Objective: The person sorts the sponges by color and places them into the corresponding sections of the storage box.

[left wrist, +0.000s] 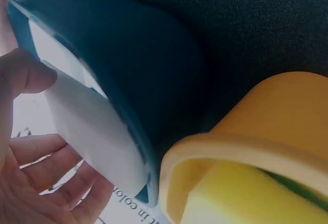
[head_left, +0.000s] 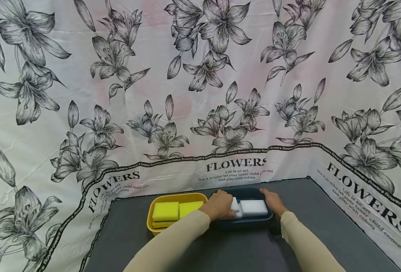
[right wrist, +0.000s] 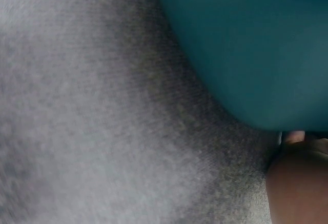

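Note:
My left hand [head_left: 219, 205] is over the left part of a dark blue bin [head_left: 241, 223]. Between its thumb and fingers it pinches a white sponge-like block [left wrist: 97, 126], which sits within the bin's rim in the left wrist view. Another white block [head_left: 253, 208] lies in the right part of the bin. At the bin's right end, my right hand [head_left: 274, 202] holds the rim and side. Only a bit of that hand [right wrist: 300, 185] shows in the right wrist view, beside the teal-looking bin wall [right wrist: 256, 55].
Left of the blue bin, close against it, stands a yellow bin [head_left: 149, 217] with several yellow sponge-like blocks [head_left: 166, 211]. Both are on a dark grey table [head_left: 125, 234]. Behind and beside the table hangs a white cloth [head_left: 173, 173] printed with flowers.

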Tool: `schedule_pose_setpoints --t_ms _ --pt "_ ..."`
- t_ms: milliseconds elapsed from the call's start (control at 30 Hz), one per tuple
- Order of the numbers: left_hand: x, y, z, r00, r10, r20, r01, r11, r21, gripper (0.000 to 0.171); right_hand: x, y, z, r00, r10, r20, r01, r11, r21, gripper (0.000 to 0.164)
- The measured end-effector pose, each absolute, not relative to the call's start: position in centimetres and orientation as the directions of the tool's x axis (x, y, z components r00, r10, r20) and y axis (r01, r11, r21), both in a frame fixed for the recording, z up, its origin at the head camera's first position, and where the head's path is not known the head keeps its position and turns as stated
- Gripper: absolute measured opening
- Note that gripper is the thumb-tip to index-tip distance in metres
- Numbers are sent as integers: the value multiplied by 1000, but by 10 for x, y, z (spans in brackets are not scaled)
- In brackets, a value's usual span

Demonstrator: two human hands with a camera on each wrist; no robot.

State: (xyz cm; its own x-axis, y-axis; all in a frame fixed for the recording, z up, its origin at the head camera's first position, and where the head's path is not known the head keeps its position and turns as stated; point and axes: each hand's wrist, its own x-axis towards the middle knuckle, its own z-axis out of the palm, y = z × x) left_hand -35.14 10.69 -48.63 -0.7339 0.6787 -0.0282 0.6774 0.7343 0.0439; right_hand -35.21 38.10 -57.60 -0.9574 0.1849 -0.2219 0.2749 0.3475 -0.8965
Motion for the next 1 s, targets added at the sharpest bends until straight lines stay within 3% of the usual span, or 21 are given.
schedule_pose_setpoints --t_ms 667,1000 --pt "-365 114 -522 -719 694 -35 692 720 52 33 -355 380 -576 -949 196 -245 300 339 -891 88" --pt "-356 111 -523 -717 697 -10 692 714 105 30 -353 380 -576 -945 205 -256 312 318 -895 85"
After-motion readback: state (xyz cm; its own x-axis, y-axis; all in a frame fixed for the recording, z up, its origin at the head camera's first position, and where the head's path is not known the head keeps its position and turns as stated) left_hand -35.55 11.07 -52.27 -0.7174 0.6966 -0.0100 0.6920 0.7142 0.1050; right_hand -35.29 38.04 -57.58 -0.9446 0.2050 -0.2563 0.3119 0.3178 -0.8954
